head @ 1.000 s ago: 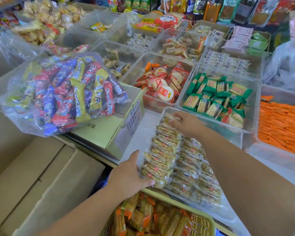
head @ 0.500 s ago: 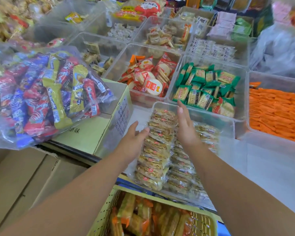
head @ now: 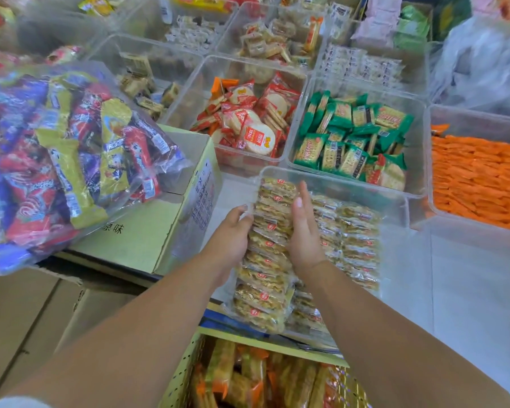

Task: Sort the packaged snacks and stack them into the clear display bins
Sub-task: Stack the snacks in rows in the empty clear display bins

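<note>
Step in hand, as judged: squaring up one row of clear-wrapped packs [head: 264, 262] inside the nearest clear bin [head: 336, 180]. Left hand [head: 231, 231] on the row's left flank, fingers curved onto the wrappers, tips near the far end. Right hand [head: 304, 234] on the right flank, flat, fingers straight and together, pointing away from the body. Row is sandwiched between the two palms, both touching it; neither hand lifts anything. Row runs from the bin's far wall back toward the body, its near end at the desk [head: 468, 290] edge, above a yellow basket [head: 183, 375] holding orange-trimmed packs. Second row [head: 355, 245] of the same snack lies just beside the right hand, on its outer side, already in the bin. To do this well: keep pressure even from both sides so the packs stand on edge and do not fan; slide the palms along the whole length rather than squeezing one spot; wrappers look slick and soft, so press lightly or the middle may bulge upward; watch the near end, which looks least supported. Around: green packs bin [head: 351, 139] and red-wrapped crackers bin [head: 248, 122] behind, orange sticks bin [head: 477, 178] to the right, big mixed bag [head: 65, 160] on a carton [head: 142, 240] to the left
</note>
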The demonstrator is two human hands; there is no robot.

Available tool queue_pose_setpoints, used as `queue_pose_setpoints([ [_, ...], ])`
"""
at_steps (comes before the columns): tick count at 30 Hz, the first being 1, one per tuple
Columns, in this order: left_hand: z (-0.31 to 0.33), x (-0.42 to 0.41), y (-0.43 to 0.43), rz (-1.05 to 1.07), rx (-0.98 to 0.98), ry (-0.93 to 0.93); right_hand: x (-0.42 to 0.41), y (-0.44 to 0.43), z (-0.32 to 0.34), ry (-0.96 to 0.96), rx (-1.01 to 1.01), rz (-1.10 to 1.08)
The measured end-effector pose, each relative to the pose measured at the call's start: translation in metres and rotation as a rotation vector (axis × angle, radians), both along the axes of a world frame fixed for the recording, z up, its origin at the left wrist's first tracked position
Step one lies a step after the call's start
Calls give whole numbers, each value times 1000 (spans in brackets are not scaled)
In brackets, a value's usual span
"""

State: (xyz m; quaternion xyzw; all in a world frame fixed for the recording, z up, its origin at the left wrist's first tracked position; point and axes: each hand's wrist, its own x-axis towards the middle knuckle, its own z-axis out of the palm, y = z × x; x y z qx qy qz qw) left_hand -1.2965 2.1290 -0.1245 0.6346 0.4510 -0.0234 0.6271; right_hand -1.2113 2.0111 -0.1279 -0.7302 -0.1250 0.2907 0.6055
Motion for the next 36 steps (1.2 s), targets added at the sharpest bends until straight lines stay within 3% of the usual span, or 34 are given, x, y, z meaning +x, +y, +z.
queue_pose_setpoints([
  [4, 9, -13, -1, 33, -70, 94, -14, -20, 25, 48, -30, -85],
  [7, 12, -36, -4, 16, -65, 189, -45, -45, 35, 282, -102, -164],
  [11, 17, -52, -15, -10, -149, 208, -72, -49, 35, 611, -141, -81],
  [18, 26, -50, -17, -10, -160, 233, -86, -38, 46, 595, -158, -13],
  [21, 36, -59, -18, -67, 135, 182, -73, -61, 62, 435, -196, -18],
  [24, 56, -92, -25, -112, 537, 31, -65, -108, 79, 80, -190, -35],
  [28, 66, -159, -63, -326, 668, -63, -81, -167, 90, -181, -327, 254],
  [33, 39, -201, -106, -818, 714, 261, -133, -195, 58, -336, -726, 864],
  [36, 23, -201, -115, -938, 712, 448, -152, -192, 31, -439, -837, 881],
])
